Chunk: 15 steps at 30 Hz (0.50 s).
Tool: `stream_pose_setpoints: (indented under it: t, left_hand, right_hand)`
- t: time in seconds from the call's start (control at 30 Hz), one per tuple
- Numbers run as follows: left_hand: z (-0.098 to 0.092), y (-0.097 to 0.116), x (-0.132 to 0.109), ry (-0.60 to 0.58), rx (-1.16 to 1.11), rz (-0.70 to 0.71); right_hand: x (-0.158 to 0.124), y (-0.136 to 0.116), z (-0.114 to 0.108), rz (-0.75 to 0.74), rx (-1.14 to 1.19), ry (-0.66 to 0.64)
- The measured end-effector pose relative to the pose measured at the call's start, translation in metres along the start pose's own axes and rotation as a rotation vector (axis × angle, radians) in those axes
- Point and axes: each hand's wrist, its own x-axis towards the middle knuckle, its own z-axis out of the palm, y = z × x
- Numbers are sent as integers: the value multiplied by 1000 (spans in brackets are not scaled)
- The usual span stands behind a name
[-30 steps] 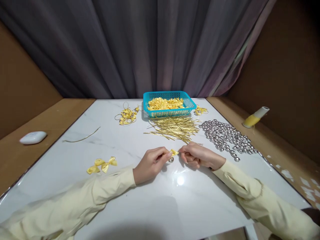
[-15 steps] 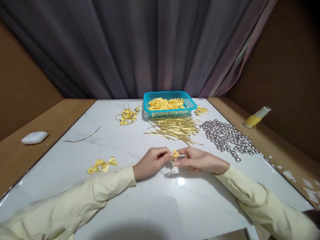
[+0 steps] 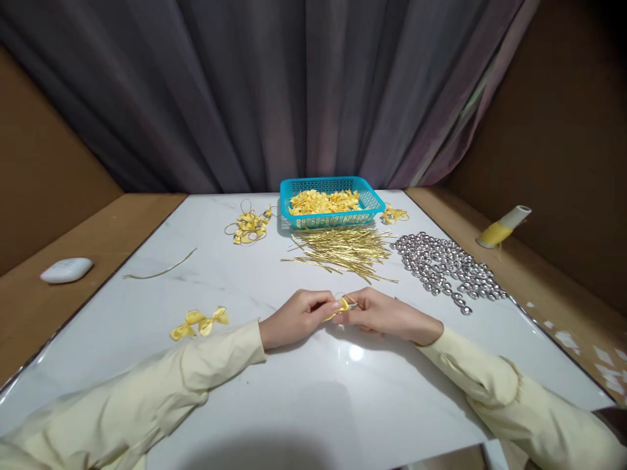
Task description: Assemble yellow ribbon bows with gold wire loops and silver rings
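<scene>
Just below the frame's centre, the left hand (image 3: 297,321) pinches the yellow bow (image 3: 344,305) between closed fingertips while the right hand (image 3: 385,316), fingers bent, meets it, grip unclear, and the silver bead lately visible beneath is now hidden, suggesting two-handed work on the bow.

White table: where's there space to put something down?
There's room in front, between the left sleeve and right sleeve, and farther back between the lone gold strand and the gold strand pile. Crowded: around the blue basket and silver beads.
</scene>
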Motion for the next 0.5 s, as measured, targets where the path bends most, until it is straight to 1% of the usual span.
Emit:
stream_pose_setpoints:
  t: [0.13, 0.23, 0.37, 0.5]
  left_hand:
    - [0, 1, 1, -35, -108, -33]
    - [1, 1, 1, -72, -237, -80]
    - [2, -1, 1, -116, -395, -122]
    - [2, -1, 1, -115, -477, -140]
  right_hand:
    - [1, 2, -4, -7, 99, -55]
    - [0, 2, -6, -8, 120, -78]
    - [-2, 0, -8, -24, 78, -66]
    - [-3, -3, -7, -43, 36, -33]
